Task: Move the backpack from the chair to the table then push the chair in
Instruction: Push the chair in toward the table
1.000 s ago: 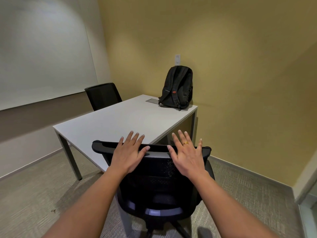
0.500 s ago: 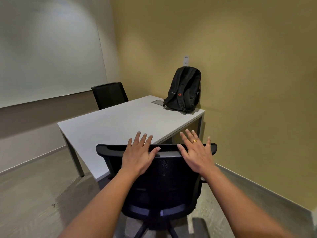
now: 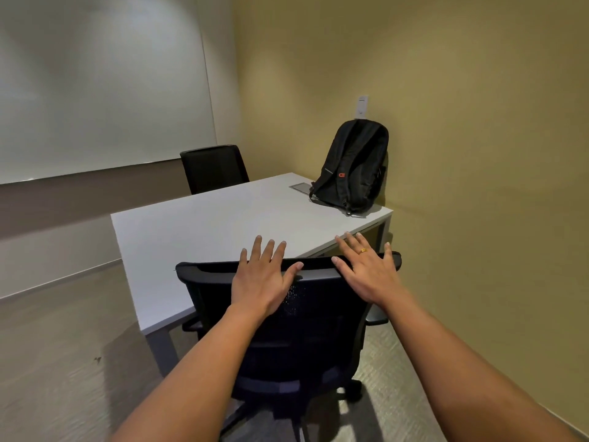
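Black mesh office chair has rolled closer under the white tabletop; my hands, left hand and right hand, press flat, fingers spread, gripping nothing.

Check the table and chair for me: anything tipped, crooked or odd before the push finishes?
Nothing stands out. The black backpack stands upright at the white table's far corner, against the wall. Both hands, left and right, lie flat and open on the office chair's backrest, which faces the table.

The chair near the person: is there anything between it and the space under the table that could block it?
Nothing visible does. The chair faces the table edge, both hands flat on its backrest. The space under the table is mostly hidden.
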Demonstrator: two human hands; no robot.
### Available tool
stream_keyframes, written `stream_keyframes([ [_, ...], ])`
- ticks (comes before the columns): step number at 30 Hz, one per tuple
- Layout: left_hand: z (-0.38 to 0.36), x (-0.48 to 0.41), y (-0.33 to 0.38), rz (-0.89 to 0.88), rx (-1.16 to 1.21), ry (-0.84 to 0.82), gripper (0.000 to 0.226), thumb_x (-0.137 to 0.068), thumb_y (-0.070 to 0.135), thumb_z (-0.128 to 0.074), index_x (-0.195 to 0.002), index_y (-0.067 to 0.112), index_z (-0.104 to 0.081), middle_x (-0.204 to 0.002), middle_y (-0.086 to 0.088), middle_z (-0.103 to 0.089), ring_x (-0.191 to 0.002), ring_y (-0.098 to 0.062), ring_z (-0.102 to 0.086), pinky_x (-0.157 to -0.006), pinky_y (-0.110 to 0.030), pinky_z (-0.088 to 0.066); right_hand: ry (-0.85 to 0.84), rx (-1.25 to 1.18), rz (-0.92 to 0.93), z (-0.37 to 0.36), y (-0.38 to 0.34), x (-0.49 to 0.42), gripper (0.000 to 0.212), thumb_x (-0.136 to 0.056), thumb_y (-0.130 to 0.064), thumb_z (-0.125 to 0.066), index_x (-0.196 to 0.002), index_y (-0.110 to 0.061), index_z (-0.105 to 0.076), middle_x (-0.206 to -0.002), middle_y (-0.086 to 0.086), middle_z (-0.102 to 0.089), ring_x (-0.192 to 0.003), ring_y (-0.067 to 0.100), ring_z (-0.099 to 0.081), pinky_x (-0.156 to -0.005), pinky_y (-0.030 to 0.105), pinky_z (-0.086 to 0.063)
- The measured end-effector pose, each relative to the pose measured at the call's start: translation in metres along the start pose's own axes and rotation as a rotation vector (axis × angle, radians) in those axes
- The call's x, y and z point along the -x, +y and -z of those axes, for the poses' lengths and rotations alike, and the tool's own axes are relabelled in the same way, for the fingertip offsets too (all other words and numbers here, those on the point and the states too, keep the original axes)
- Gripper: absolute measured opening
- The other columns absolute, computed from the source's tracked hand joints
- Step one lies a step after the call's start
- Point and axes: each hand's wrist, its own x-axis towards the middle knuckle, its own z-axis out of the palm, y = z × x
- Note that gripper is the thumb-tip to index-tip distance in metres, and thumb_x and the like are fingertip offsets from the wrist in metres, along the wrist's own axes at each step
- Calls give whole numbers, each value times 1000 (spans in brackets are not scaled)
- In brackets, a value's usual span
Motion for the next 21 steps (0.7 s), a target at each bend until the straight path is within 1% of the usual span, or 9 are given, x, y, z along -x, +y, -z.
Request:
stream_keyframes([
  [9, -16, -49, 40, 49, -10, -9, 67, -91, 56, -4, -148, 21, -10, -157, -2, -9, -144, -22, 9, -117, -45, 0, -8, -13, 46, -4, 56, -48, 57, -94, -55, -19, -146, -33, -10, -156, -7, -5, -141, 10, 2, -109, 59, 5],
  [15, -29, -91, 70, 104, -9, -13, 66, -92, 56, -5, -148, 20, -8, -158, -3, -8, -144, -20, 10, -117, -46, 2, -37, -5, 95, -4, 98, -86, 55, -94, -54, -18, -145, -35, -11, -156, -7, -5, -142, 11, 2, -108, 60, 6],
  [18, -36, -113, 92, 157, 34, -29, 68, -93, 57, -6, -149, 19, -6, -158, -4, -7, -144, -20, 8, -117, -47, -3, -59, 3, 96, -2, 124, -107, 50, -96, -49, -17, -144, -37, -14, -156, -6, -5, -142, 14, 5, -106, 63, 9],
  [21, -42, -135, 117, 203, 53, -39, 68, -93, 57, -8, -149, 19, -4, -158, -5, -6, -144, -22, 7, -116, -49, -5, -29, -12, 42, -3, 141, -127, 48, -97, -46, -17, -144, -36, -17, -156, -5, -6, -142, 15, 5, -104, 66, 9],
])
